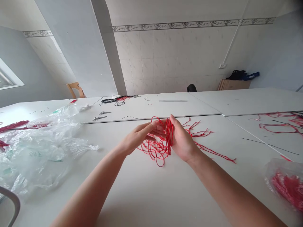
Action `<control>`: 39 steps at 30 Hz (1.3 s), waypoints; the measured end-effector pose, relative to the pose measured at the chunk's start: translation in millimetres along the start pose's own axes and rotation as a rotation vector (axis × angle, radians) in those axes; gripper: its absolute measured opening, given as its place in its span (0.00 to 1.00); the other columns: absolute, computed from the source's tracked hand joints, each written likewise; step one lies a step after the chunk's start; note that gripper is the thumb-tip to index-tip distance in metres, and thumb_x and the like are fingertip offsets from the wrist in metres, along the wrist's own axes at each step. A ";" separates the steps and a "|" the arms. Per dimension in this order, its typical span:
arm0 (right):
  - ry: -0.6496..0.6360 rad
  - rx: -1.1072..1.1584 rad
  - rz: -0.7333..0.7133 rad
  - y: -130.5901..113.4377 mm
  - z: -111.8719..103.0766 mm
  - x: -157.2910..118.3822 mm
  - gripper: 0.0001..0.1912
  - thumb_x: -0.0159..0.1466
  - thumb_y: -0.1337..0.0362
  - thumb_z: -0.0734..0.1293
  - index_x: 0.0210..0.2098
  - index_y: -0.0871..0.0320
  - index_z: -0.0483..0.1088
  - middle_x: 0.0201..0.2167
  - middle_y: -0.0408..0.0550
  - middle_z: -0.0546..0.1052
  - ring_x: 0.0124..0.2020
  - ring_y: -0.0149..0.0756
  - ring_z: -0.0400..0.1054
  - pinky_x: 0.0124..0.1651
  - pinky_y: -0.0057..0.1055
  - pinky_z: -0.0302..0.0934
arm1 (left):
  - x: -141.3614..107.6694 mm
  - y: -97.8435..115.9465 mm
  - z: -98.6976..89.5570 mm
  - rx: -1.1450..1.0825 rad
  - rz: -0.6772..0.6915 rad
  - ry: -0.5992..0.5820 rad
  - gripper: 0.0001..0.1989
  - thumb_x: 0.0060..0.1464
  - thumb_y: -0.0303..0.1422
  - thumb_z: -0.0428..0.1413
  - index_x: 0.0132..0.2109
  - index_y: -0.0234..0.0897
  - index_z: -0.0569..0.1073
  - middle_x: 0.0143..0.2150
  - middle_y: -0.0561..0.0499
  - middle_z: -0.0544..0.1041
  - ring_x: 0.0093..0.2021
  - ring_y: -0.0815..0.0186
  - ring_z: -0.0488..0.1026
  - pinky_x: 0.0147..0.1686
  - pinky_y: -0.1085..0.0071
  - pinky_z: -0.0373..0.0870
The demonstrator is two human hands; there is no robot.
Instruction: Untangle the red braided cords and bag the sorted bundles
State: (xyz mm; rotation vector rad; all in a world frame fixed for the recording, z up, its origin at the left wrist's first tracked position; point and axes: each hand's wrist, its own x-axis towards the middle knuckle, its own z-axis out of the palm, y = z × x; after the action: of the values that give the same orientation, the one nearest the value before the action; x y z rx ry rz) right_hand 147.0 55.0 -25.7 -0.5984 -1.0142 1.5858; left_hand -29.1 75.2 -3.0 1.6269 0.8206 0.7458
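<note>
A bundle of thin red cords [168, 135] hangs between my two hands above the white table. My right hand [181, 138] holds the bundle against its palm, thumb pointing up. From the left, my left hand [139, 135] reaches in with its fingers curved round a loop of the same cord. Looped cord hangs below the hands, and loose red ends [201, 132] spread out on the table behind my right hand.
Crumpled clear plastic bags [44, 151] cover the table's left side. Scissors [99, 118], black cords [111, 100] and a ruler [173, 101] lie farther back. At the right are a bag of red cords [287, 186] and loose cords [279, 127].
</note>
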 end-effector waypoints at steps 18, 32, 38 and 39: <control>0.024 0.070 0.052 6.5 3.7 -1.3 0.15 0.62 0.49 0.73 0.31 0.53 0.72 0.30 0.41 0.72 0.35 0.35 0.67 0.39 0.32 0.61 | 7.3 -9.4 17.7 -0.020 0.084 0.024 0.15 0.64 0.44 0.59 0.39 0.35 0.76 0.39 0.46 0.80 0.43 0.57 0.79 0.50 0.57 0.73; 0.032 -0.255 0.051 9.7 -10.5 -1.2 0.14 0.67 0.47 0.69 0.40 0.50 0.76 0.48 0.47 0.76 0.53 0.40 0.67 0.52 0.35 0.63 | 1.0 -12.2 14.6 -0.022 -0.083 -0.153 0.17 0.65 0.46 0.58 0.53 0.39 0.75 0.54 0.43 0.76 0.59 0.53 0.69 0.61 0.54 0.62; -0.079 -0.315 0.215 -4.6 -10.7 -4.3 0.18 0.65 0.44 0.69 0.33 0.52 0.73 0.23 0.40 0.67 0.25 0.34 0.61 0.31 0.33 0.61 | 2.9 -11.5 18.9 -0.346 -0.116 -0.302 0.14 0.65 0.43 0.58 0.41 0.36 0.76 0.41 0.44 0.75 0.44 0.60 0.73 0.50 0.61 0.69; -0.097 -0.316 0.225 -6.6 -9.9 -4.4 0.19 0.65 0.43 0.68 0.32 0.53 0.73 0.22 0.39 0.65 0.24 0.33 0.60 0.31 0.33 0.61 | 3.3 -10.1 19.7 -0.407 -0.142 -0.321 0.13 0.65 0.42 0.58 0.39 0.36 0.74 0.37 0.46 0.73 0.38 0.63 0.72 0.45 0.64 0.70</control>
State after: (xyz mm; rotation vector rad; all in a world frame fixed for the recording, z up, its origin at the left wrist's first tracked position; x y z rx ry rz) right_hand 159.6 53.9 -25.7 -0.8838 -1.3214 1.6745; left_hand -12.5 68.7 -16.4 1.2633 0.5069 0.4939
